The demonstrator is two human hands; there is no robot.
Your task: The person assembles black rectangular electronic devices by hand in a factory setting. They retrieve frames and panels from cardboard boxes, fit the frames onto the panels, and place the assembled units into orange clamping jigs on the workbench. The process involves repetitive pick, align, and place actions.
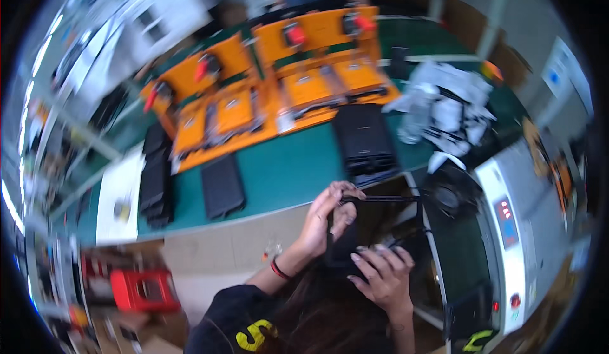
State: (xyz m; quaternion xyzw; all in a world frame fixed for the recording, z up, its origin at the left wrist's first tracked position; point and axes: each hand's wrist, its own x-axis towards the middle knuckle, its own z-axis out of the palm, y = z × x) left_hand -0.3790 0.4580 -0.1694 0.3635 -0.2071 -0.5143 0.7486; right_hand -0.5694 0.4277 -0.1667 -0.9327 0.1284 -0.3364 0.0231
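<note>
The left hand [328,217] pinches the upper-left edge of a black flat case [364,228] between thumb and fingers. The right hand [384,279] is positioned at the case's lower right with fingers curled; whether it grips cannot be determined. The case lies between both hands, in front of the green desk [285,189]. A red-and-black wristband [279,269] encircles the left wrist.

Just beyond the hands, a stack of black cases [365,139] stands on the desk. A single black case [223,186] lies farther left. Orange clamping fixtures [277,122] occupy the rear. A grey machine [539,240] stands at right; a red stool [146,290], lower left.
</note>
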